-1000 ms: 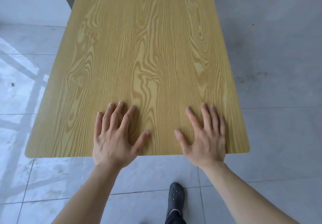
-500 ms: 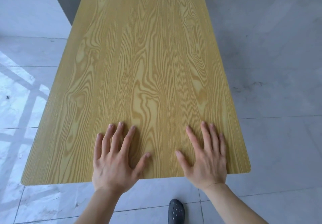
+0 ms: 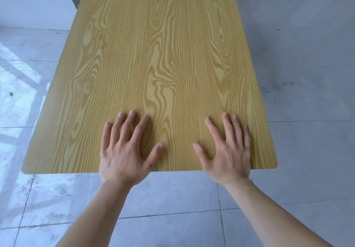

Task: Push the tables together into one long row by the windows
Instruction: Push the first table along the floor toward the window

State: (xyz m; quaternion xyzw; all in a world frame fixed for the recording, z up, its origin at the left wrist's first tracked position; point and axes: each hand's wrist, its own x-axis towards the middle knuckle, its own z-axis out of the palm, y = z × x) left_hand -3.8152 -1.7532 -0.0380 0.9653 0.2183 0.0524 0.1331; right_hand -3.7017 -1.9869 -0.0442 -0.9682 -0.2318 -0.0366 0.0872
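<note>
A long table (image 3: 157, 45) with a yellow wood-grain top stretches away from me and fills most of the head view. My left hand (image 3: 124, 148) lies flat on the top near its front edge, fingers spread. My right hand (image 3: 228, 148) lies flat beside it, closer to the table's right front corner, fingers apart too. Both palms press on the surface and neither hand grips anything. The table's legs are hidden under the top, and its far end runs out of view.
Grey tiled floor (image 3: 307, 73) lies on both sides of the table and under my arms. Bright window light falls on the tiles at the left (image 3: 17, 85). A pale wall or block (image 3: 34, 2) stands at the far left.
The table's front edge dropped lower in view, then rose again, while both hands stayed flat on it. The dark shoe seen earlier between my arms is out of view.
</note>
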